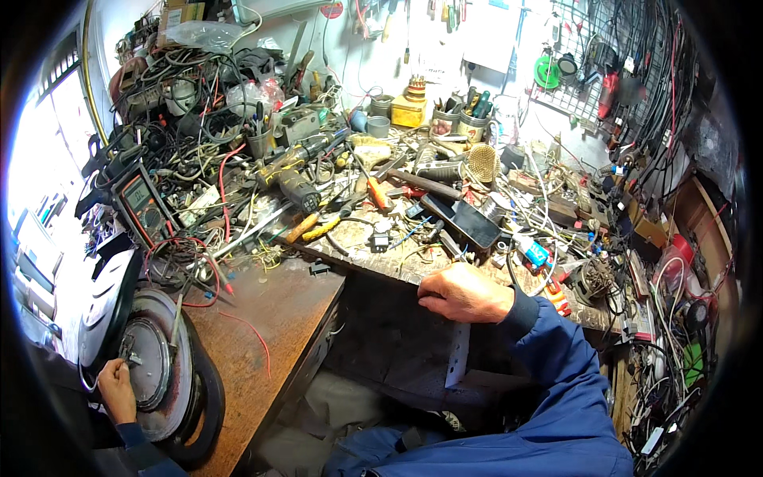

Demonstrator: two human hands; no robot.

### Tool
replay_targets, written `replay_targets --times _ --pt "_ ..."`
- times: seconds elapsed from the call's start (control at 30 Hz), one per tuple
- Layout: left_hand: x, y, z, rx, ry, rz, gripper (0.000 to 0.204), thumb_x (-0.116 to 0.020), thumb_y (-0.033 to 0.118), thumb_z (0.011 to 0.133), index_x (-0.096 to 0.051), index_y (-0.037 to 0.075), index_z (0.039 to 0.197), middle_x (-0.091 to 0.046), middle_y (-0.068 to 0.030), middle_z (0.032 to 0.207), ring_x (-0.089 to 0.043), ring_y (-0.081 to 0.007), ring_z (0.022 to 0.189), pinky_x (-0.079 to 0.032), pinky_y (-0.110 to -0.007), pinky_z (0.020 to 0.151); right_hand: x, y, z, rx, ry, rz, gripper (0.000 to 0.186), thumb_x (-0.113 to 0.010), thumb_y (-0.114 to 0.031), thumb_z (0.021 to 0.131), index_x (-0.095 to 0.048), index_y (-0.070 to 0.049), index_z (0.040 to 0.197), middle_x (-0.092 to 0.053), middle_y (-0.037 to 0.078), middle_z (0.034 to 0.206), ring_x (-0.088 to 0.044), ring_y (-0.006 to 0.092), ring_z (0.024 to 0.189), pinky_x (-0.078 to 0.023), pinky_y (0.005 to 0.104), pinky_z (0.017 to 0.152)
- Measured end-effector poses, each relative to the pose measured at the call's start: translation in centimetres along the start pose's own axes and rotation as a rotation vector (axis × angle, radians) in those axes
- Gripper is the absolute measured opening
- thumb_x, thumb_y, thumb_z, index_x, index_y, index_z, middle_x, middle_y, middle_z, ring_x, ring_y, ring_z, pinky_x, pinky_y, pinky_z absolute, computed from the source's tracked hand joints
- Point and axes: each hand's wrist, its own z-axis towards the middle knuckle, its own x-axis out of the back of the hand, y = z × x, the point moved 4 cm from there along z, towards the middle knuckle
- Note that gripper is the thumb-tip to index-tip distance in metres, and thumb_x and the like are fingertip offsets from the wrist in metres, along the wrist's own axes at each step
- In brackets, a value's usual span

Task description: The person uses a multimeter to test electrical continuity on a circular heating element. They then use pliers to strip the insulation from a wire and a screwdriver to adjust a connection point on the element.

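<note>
At lower left, my left hand point(118, 391) pinches a small metal part point(133, 358) on a round metal appliance base point(156, 415); a dark oval lid or housing point(106, 296) stands behind it. Near the bench's front edge, my right hand point(463, 294) is raised with curled fingers, their contents hidden. Just beyond it are a black rectangular tray point(469, 226), a blue-and-white tube point(531, 251) and cables. A thin red wire point(254, 334) lies on the brown tabletop point(238, 366) beside the appliance.
A multimeter point(141, 199) with red leads stands at left. Tangled cables point(199, 103), a yellow-black power tool point(294, 183), pliers point(326, 226) and a yellow box point(409, 111) crowd the bench. A wire grid point(580, 48) hung with cables is at upper right.
</note>
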Motion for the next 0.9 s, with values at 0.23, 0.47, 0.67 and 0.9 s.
replay_targets --times 0.23,0.47,0.67,0.9 --pt "-0.3 1.9 0.0 0.009 -0.011 0.017 0.016 -0.064 0.005 0.098 -0.072 -0.008 0.103 -0.072 -0.0135 0.087 -0.064 -0.0191 0.077 -0.051 -0.035 0.074 0.5 -0.1 1.6 0.035 0.07 -0.076 0.02 -0.073 -0.021 0.093 -0.075 -0.002 0.1 -0.073 0.02 0.093 -0.072 0.0408 0.089 -0.058 0.0483 0.08" --pt "2.0 3.3 -1.8 0.003 -0.001 -0.022 0.018 -0.067 0.01 0.097 -0.074 -0.005 0.103 -0.075 -0.0192 0.089 -0.074 -0.0267 0.083 -0.055 -0.037 0.077 4.5 4.7 13.1 0.065 0.285 -0.478 0.014 -0.068 -0.014 0.084 -0.071 -0.005 0.095 -0.074 0.021 0.097 -0.073 0.0409 0.093 -0.059 0.0512 0.078" --pt "1.0 7.4 -0.7 0.04 0.03 0.056 0.021 -0.07 0.021 0.092 -0.08 0.005 0.1 -0.076 -0.0202 0.095 -0.074 -0.0404 0.092 -0.058 -0.045 0.082 4.9 13.4 19.2 -0.1 0.208 -0.621 0.02 -0.065 -0.008 0.078 -0.08 -0.008 0.093 -0.075 0.021 0.091 -0.073 0.0436 0.092 -0.059 0.0545 0.082" --pt "1.9 7.3 -1.5 0.188 0.011 0.033 0.02 -0.071 0.019 0.092 -0.08 0.005 0.104 -0.077 -0.0187 0.093 -0.076 -0.0364 0.088 -0.059 -0.043 0.078 4.3 12.4 21.1 0.004 0.167 -0.595 0.018 -0.066 -0.01 0.081 -0.08 -0.009 0.093 -0.074 0.022 0.089 -0.073 0.0458 0.09 -0.058 0.0545 0.081"
